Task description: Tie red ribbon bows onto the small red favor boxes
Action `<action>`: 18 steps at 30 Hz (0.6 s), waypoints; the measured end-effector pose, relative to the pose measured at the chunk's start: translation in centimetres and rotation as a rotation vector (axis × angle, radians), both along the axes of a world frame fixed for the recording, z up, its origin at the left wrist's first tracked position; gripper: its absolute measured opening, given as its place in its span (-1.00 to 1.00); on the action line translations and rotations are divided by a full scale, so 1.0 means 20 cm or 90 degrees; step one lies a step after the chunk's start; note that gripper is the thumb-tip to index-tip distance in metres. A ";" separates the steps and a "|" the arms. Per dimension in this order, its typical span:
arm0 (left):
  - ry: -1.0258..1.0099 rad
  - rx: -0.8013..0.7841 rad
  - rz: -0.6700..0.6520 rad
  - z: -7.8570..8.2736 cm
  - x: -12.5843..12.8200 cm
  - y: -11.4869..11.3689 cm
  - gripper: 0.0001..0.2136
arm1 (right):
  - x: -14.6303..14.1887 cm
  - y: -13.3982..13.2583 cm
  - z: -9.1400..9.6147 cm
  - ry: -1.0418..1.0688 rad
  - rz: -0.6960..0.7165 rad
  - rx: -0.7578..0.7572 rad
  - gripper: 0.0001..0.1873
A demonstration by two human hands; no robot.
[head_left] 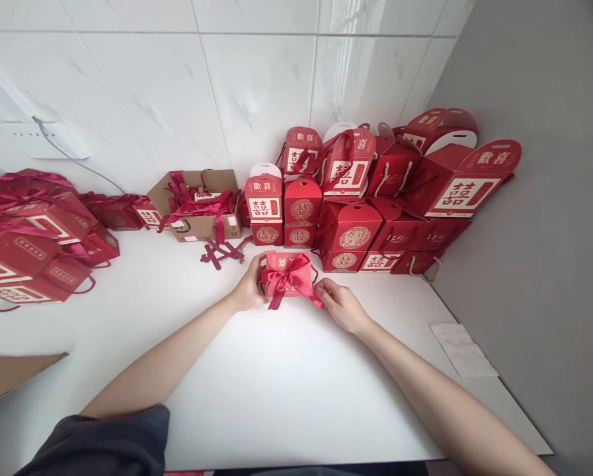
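Note:
A small red gift box rests on the white table, tied with a dark red satin ribbon bow. My left hand is closed around the box's left side, thumb toward the front. On the opposite side, my right hand has its fingers pinched at the right tail of the ribbon; the exact grip is partly hidden. A thin dark cord handle loops out at the box's right edge. Just behind and left of the box lies a dark red cut-out ornament.
Stacked red gift boxes stand along the tiled wall. An open cardboard box holds ribbons and red pieces. Beribboned boxes pile up at left. A white paper lies by the grey partition. A cardboard flap juts in at lower left.

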State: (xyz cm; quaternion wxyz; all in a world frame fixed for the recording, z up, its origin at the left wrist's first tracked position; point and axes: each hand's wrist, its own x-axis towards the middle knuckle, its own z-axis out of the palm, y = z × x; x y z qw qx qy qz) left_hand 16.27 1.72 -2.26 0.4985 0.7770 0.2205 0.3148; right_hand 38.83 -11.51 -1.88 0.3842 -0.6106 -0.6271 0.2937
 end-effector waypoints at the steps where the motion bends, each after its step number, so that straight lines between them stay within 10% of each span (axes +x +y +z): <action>1: 0.006 0.015 0.004 0.02 -0.01 0.00 -0.08 | 0.00 -0.01 0.00 -0.021 0.000 0.002 -0.73; 13: -0.036 0.394 0.460 0.56 -0.61 0.18 0.00 | -0.01 -0.05 -0.05 -0.169 0.049 0.009 -0.73; 18: -0.124 0.504 0.905 0.75 -1.02 0.25 0.00 | -0.01 -0.05 -0.06 -0.189 0.064 0.002 -0.73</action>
